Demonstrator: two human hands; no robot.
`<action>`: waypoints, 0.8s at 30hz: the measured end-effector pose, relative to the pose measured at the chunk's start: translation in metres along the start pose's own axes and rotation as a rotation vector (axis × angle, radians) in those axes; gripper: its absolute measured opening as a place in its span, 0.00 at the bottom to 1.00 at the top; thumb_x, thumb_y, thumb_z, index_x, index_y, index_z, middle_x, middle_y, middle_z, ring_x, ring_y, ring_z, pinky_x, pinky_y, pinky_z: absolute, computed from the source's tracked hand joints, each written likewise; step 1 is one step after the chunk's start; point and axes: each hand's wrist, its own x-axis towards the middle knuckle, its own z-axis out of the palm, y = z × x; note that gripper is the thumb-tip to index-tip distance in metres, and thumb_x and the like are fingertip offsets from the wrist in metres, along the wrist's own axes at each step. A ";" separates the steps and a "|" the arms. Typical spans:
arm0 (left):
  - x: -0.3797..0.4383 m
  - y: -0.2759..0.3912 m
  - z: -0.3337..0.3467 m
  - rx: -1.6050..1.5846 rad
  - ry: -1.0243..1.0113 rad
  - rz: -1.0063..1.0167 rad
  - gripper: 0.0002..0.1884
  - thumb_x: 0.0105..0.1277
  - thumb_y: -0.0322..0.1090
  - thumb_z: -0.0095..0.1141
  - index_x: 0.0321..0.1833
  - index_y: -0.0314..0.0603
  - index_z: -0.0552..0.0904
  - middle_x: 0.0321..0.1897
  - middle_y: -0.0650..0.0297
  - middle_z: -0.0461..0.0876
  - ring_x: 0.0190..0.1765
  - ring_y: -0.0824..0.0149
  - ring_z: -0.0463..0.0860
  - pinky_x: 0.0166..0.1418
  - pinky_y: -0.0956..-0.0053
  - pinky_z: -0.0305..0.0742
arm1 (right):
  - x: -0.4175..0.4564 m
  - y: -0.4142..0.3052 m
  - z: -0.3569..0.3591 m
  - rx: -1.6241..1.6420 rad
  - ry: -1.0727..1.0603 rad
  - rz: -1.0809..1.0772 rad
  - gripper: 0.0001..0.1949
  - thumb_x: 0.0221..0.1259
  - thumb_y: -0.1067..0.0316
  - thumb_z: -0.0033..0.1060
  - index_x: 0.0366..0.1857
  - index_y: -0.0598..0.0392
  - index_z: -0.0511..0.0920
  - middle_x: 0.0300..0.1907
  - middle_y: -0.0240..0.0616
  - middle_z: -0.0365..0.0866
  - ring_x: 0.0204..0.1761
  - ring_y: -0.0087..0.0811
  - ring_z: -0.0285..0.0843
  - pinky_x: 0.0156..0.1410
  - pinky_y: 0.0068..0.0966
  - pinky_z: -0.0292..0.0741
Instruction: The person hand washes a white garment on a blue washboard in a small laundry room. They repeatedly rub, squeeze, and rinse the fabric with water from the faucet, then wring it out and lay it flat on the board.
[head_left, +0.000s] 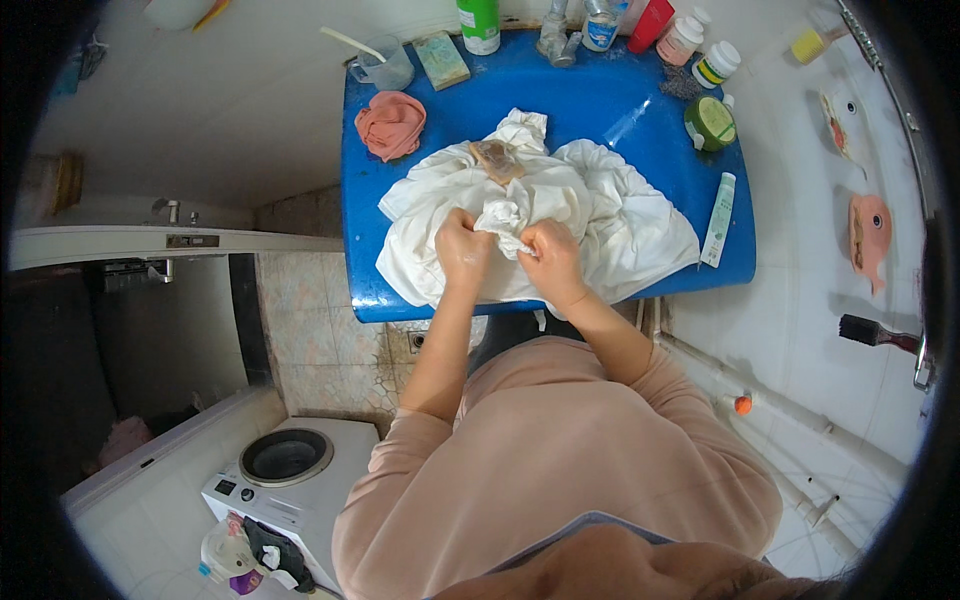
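A crumpled white cloth garment (630, 210) is spread over the front of a blue tabletop (592, 94). My left hand (463, 249) is closed on a bunched fold of it, near the middle. Just to the right, my right hand (553, 259) pinches the same bunch, so the gathered cloth stands up between both fists. What lies inside the fists is hidden. Beyond my hands a brownish, translucent block, perhaps a bar of soap (498, 161), rests on the cloth.
A salmon-coloured cloth (391, 125), a plastic measuring cup (386, 64) and a green-and-cream box (441, 61) stand at the back left. Along the back right are a red tube (651, 25), white bottles (716, 64) and a green jar (709, 124). A pale green tube (718, 220) lies by the right edge.
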 end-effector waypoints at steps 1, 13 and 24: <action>0.001 -0.006 -0.005 -0.137 -0.200 -0.155 0.07 0.49 0.30 0.52 0.18 0.36 0.72 0.13 0.62 0.71 0.19 0.68 0.72 0.21 0.73 0.64 | -0.002 0.004 0.005 -0.012 0.008 -0.008 0.08 0.37 0.75 0.60 0.21 0.52 0.71 0.23 0.36 0.72 0.27 0.40 0.72 0.32 0.33 0.68; -0.044 -0.023 -0.037 -1.513 -0.346 -1.086 0.16 0.67 0.49 0.44 0.30 0.46 0.70 0.20 0.68 0.69 0.23 0.73 0.68 0.26 0.80 0.64 | -0.027 -0.016 0.033 -0.026 -0.146 -0.329 0.10 0.35 0.75 0.59 0.25 0.50 0.71 0.21 0.35 0.72 0.26 0.38 0.72 0.31 0.33 0.69; -0.035 -0.019 -0.049 -1.116 -0.192 -0.695 0.24 0.69 0.50 0.36 0.52 0.33 0.70 0.47 0.57 0.76 0.49 0.63 0.75 0.55 0.70 0.68 | 0.020 -0.014 0.018 0.286 -0.236 0.128 0.08 0.50 0.72 0.56 0.36 0.56 0.77 0.29 0.39 0.79 0.30 0.33 0.78 0.36 0.26 0.73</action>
